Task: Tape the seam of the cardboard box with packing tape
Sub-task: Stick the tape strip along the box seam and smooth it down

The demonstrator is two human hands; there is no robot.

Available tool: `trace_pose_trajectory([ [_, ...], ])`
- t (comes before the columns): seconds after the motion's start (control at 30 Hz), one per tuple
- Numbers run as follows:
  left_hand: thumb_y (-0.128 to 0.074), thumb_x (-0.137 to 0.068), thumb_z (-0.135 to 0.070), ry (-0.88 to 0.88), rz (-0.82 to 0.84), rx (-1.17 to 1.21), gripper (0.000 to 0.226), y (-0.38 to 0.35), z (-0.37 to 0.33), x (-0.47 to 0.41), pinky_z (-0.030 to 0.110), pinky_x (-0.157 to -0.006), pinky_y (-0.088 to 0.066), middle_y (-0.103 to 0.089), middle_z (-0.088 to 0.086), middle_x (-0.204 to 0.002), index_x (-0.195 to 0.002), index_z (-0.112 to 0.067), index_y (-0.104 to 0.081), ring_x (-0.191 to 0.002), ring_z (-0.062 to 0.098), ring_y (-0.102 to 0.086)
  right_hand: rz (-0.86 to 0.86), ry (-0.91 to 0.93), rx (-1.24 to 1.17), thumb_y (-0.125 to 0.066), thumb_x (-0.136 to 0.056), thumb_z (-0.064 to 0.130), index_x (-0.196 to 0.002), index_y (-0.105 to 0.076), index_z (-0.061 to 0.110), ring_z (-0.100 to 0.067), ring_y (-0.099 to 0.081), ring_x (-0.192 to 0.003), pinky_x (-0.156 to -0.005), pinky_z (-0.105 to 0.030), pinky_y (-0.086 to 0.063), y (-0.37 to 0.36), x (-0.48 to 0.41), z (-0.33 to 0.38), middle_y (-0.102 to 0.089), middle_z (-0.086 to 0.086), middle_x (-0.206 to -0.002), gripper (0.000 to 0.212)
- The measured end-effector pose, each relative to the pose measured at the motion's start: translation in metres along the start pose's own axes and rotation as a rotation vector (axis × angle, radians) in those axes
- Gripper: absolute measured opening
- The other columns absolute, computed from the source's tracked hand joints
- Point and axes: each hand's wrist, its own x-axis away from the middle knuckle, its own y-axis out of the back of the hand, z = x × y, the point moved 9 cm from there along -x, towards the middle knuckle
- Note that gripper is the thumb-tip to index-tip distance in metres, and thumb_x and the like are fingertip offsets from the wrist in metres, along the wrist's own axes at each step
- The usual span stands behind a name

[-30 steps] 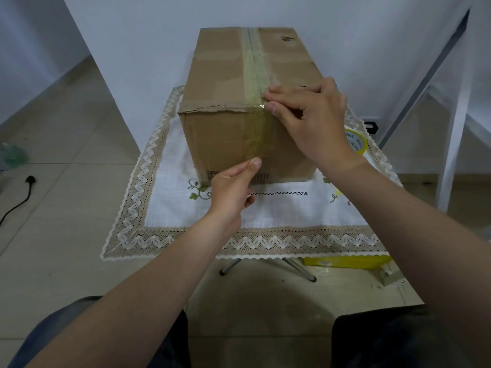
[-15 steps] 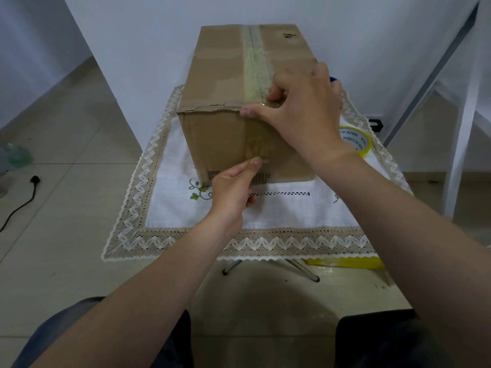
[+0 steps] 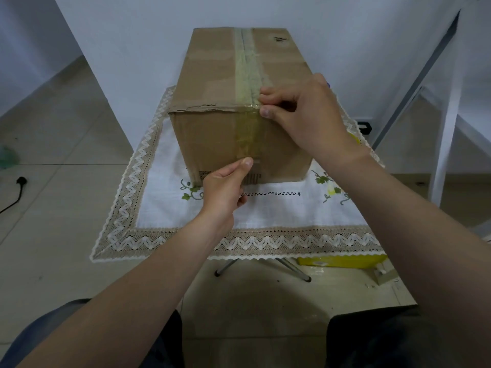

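Note:
A brown cardboard box point(image 3: 212, 75) stands on a small table covered by a white cloth point(image 3: 265, 208). A strip of clear packing tape point(image 3: 247, 65) runs along the top seam and down the front face. My left hand point(image 3: 225, 189) has its fingers curled, and its thumb pins the tape's lower end against the box front. My right hand point(image 3: 305, 118) rests on the top front edge just right of the tape, fingers curled, thumb and fingertips pressing the edge. A yellow tape roll point(image 3: 355, 138) shows only as a sliver behind my right wrist.
The table stands against a white wall point(image 3: 132, 35). To the right is a white frame point(image 3: 449, 123). On the tiled floor lie a black plug and cable point(image 3: 20, 181) at the left and a yellow package point(image 3: 342, 261) under the table's right edge. My knees fill the bottom.
My right hand slid left across the tape at the top front edge, then back to its right side. My left hand stayed on the tape's lower end.

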Motion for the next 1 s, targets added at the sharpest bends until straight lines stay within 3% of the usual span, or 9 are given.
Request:
trace_pose_trajectory([
  [0.07,-0.080,-0.090,-0.032,-0.002,0.002,-0.005,0.003,-0.001,0.000,0.000,0.032,-0.065,-0.049,-0.077,-0.021,-0.072,-0.090,-0.035,-0.079,-0.058,0.008,-0.044,-0.045,0.001,0.031,-0.079,-0.088,0.040,-0.108,-0.080,0.032,-0.017,-0.052,-0.121,-0.097,-0.011,-0.029,0.002,0.004,0.002,-0.075,0.022,-0.114,0.022],
  [0.13,-0.080,-0.090,-0.033,0.002,0.000,-0.007,0.003,-0.001,0.000,-0.001,0.031,-0.064,-0.049,-0.077,-0.022,-0.072,-0.093,-0.035,-0.080,-0.059,0.008,-0.044,-0.074,-0.006,0.044,-0.080,-0.086,0.043,-0.108,-0.080,0.033,-0.014,-0.047,-0.117,-0.098,-0.021,-0.032,0.003,0.008,0.002,-0.074,0.024,-0.114,0.024],
  [0.27,-0.080,-0.089,-0.035,0.015,-0.008,0.003,0.011,-0.001,0.002,-0.002,0.029,-0.060,-0.049,-0.077,-0.019,-0.080,-0.100,-0.032,-0.082,-0.063,0.010,-0.047,-0.074,0.007,0.190,-0.081,-0.075,0.059,-0.103,-0.072,0.035,-0.011,-0.039,-0.109,-0.084,-0.027,-0.019,-0.004,0.012,0.008,-0.069,0.027,-0.115,0.038],
  [0.4,-0.079,-0.091,-0.033,0.010,-0.002,0.008,0.018,-0.001,0.001,0.000,0.027,-0.058,-0.046,-0.079,-0.014,-0.098,-0.107,-0.027,-0.082,-0.055,0.006,-0.047,-0.098,0.020,0.322,-0.076,-0.071,0.069,-0.109,-0.065,0.033,-0.021,-0.045,-0.114,-0.094,-0.038,-0.030,-0.009,0.017,0.016,-0.068,0.020,-0.115,0.053],
  [0.67,-0.078,-0.092,-0.029,0.011,0.013,0.037,0.003,-0.002,-0.003,0.000,0.027,-0.057,-0.044,-0.076,-0.016,-0.076,-0.091,-0.031,-0.080,-0.041,0.000,-0.050,-0.168,0.085,0.416,-0.078,-0.067,0.071,-0.112,-0.059,0.021,-0.027,-0.053,-0.113,-0.098,-0.043,-0.036,-0.020,0.027,0.028,-0.065,0.009,-0.117,0.070],
  [0.83,-0.079,-0.091,-0.030,0.035,0.001,0.046,0.020,0.001,-0.002,-0.001,0.025,-0.055,-0.047,-0.075,-0.009,-0.085,-0.111,-0.024,-0.080,-0.046,0.004,-0.046,-0.171,0.151,0.522,-0.071,-0.066,0.080,-0.121,-0.055,0.018,-0.030,-0.053,-0.120,-0.104,-0.045,-0.034,-0.033,0.033,0.027,-0.061,0.003,-0.130,0.084],
  [1.0,-0.080,-0.090,-0.030,0.061,0.003,0.061,0.017,0.001,-0.002,-0.003,0.025,-0.055,-0.048,-0.070,-0.008,-0.078,-0.106,-0.026,-0.080,-0.051,0.007,-0.045,-0.200,0.180,0.543,-0.070,-0.066,0.080,-0.124,-0.057,0.015,-0.032,-0.053,-0.124,-0.108,-0.048,-0.034,-0.037,0.035,0.025,-0.060,0.001,-0.134,0.088],
])
